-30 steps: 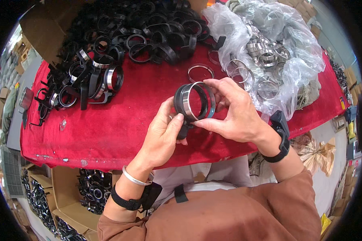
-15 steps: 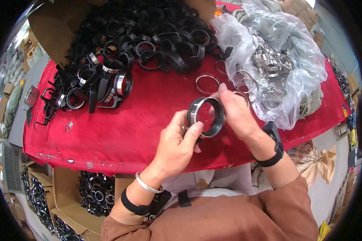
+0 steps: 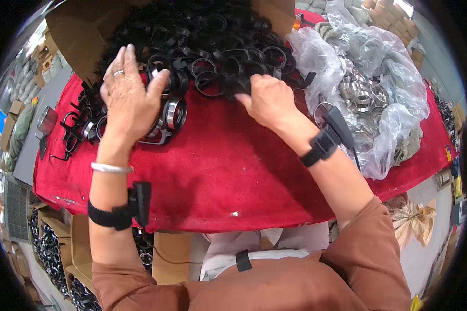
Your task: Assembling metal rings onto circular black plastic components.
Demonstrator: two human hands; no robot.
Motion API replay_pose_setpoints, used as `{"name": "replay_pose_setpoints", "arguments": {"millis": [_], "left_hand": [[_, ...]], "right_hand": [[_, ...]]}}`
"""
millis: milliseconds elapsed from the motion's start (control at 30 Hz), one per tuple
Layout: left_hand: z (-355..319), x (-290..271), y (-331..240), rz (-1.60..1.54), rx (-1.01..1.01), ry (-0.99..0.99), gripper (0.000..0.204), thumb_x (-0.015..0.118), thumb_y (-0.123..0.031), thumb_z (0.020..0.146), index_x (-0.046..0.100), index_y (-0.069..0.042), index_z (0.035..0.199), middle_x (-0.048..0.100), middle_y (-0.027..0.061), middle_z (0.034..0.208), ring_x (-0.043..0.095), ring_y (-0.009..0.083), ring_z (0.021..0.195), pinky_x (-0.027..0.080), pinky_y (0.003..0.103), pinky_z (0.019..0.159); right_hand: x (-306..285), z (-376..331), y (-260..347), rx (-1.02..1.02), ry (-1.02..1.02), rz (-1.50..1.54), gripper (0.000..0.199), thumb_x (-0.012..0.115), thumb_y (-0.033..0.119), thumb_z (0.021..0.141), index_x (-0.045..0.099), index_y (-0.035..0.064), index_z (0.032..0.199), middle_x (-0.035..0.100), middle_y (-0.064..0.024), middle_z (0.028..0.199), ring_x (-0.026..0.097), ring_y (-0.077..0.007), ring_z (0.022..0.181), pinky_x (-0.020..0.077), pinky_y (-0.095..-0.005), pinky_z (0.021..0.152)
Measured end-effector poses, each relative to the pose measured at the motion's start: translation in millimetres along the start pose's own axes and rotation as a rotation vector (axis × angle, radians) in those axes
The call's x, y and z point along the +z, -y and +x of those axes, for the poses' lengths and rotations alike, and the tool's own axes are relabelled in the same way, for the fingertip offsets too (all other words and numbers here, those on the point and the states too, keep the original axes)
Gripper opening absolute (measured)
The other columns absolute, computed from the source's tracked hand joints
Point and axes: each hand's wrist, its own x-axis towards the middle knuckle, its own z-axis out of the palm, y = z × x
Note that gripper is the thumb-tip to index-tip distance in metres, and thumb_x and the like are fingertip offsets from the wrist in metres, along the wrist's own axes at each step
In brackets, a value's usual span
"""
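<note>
My left hand is open, its fingers stretched and thumb spread, over the left cluster of black rings with silver bands. It hides part of that cluster. My right hand has reached the near edge of the large heap of black rings. Its fingers are curled with the thumb pointing left, and whatever lies in them is hidden. Shiny silver rings lie in a clear plastic bag to the right. A thin loose silver ring shows in part beside my right wrist.
The black heap spills from a cardboard box onto a red-covered table. Below the front edge stand cartons, some with more black rings. A grey surface adjoins on the left. Crumpled brown paper lies at the lower right.
Both hands held a black ring with a silver band between them. They have parted: my left hand moved left over the cluster and opened, my right moved up and left to the heap.
</note>
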Motion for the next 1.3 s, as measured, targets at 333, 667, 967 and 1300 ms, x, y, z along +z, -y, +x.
{"name": "replay_pose_setpoints", "arguments": {"millis": [333, 667, 967, 1300], "left_hand": [[-24, 20, -100, -0.332, 0.238, 0.156, 0.075, 0.075, -0.026, 0.065, 0.043, 0.001, 0.127, 0.041, 0.0160, 0.134, 0.031, 0.0313, 0.131, 0.013, 0.053, 0.109], [-47, -10, -134, -1.271, -0.246, 0.537, 0.018, 0.045, -0.018, 0.096, 0.047, -0.003, 0.107, 0.054, 0.0040, 0.091, 0.055, 0.0138, 0.088, 0.046, 0.029, 0.080], [-60, -34, -165, -1.714, -0.786, 0.664, 0.032, 0.063, -0.006, 0.084, 0.048, 0.002, 0.111, 0.057, 0.0070, 0.082, 0.056, 0.0142, 0.058, 0.046, 0.025, 0.055], [-81, -45, -179, -2.061, -1.330, 0.908, 0.023, 0.066, -0.013, 0.082, 0.056, -0.001, 0.097, 0.065, 0.0122, 0.085, 0.060, 0.0146, 0.058, 0.051, 0.027, 0.054]], "right_hand": [[-64, 26, -14, 0.543, 0.388, 0.558, 0.035, 0.067, 0.032, 0.078, 0.061, -0.0006, 0.066, 0.056, -0.0055, 0.053, 0.051, -0.0100, 0.039, 0.0363, -0.0213, 0.033], [-114, -62, -78, 0.261, 0.211, 0.106, 0.052, 0.070, 0.046, 0.074, 0.062, -0.0007, 0.096, 0.062, -0.0096, 0.067, 0.062, -0.0205, 0.060, 0.0503, -0.0315, 0.056], [-94, -127, -81, 0.132, 0.287, -0.262, 0.071, 0.075, 0.043, 0.065, 0.048, -0.0042, 0.109, 0.047, -0.0210, 0.103, 0.050, -0.0370, 0.101, 0.0472, -0.0429, 0.082], [-84, -146, -32, -0.159, -0.295, 0.377, 0.076, 0.080, 0.008, 0.056, 0.042, -0.0035, 0.121, 0.045, -0.0224, 0.117, 0.049, -0.0351, 0.105, 0.0467, -0.0370, 0.085]]}}
